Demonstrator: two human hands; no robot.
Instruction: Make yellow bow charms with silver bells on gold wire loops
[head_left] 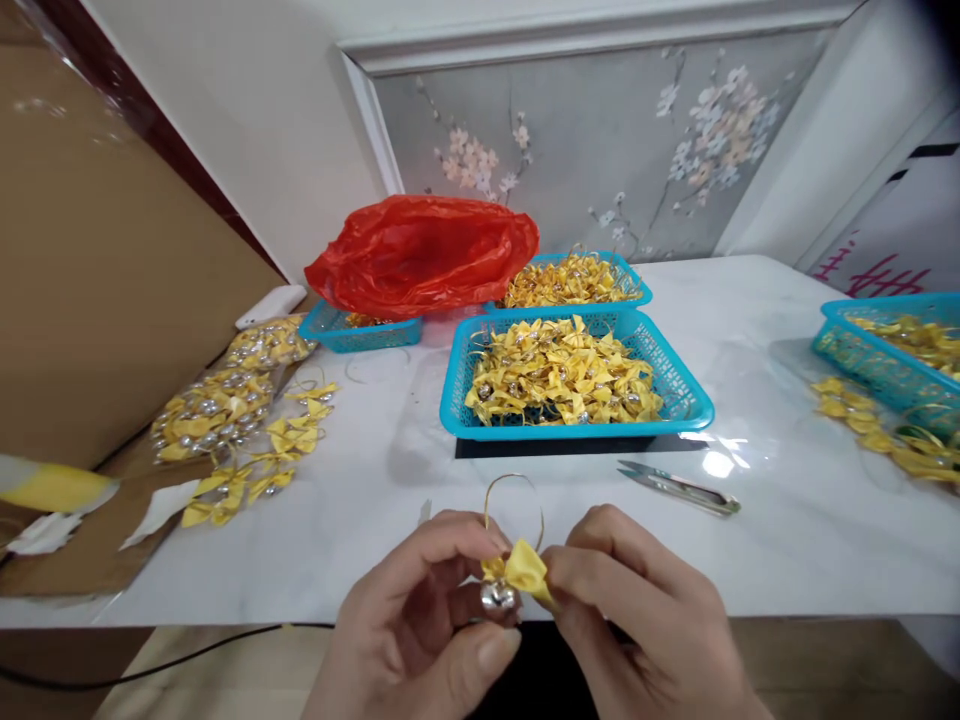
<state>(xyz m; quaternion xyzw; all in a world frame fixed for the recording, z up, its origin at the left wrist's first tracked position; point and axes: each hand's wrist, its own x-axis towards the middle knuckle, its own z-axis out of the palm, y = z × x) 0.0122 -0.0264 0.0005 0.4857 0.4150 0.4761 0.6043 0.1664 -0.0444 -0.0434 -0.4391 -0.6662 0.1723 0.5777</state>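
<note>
Between my two hands, near the table's front edge, is a yellow ribbon bow (527, 568) with a silver jingle bell (498, 597) at its front. A thin gold cord loop (514, 478) stands up from it. My left hand (420, 620) is closed around the bell side, fingers behind and thumb just below the bell. My right hand (645, 610) pinches the bow's right end between thumb and fingers. Beyond them, a blue basket (577, 432) holds many similar yellow bows with bells. Thread snips (679, 487) lie on the table to the right, apart from both hands.
Farther back are a red plastic bag (420, 255) and a second blue basket (645, 293) of bows. Another basket (885, 375) stands at right beside loose bows (855, 410). On the left lie bagged bows (214, 405), loose bows (292, 435) and a cardboard box (97, 240).
</note>
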